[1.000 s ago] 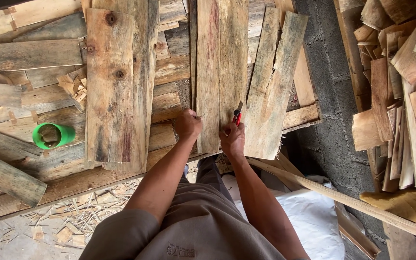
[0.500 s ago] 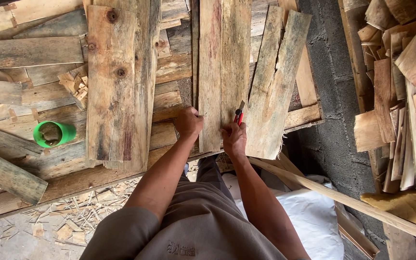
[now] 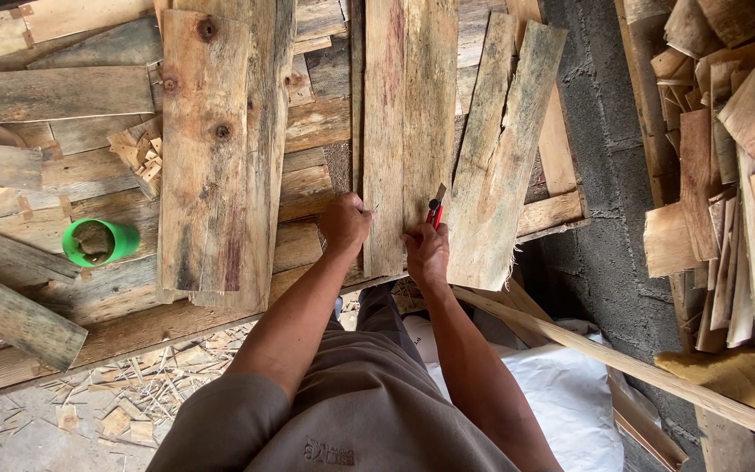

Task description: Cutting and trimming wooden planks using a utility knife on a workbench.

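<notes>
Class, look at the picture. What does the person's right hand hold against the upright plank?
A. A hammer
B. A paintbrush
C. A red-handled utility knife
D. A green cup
C: the right hand grips a red-handled utility knife, its blade pointing up along the plank, while the left hand rests closed on the same plank; the green cup sits apart, off to the left.
</notes>
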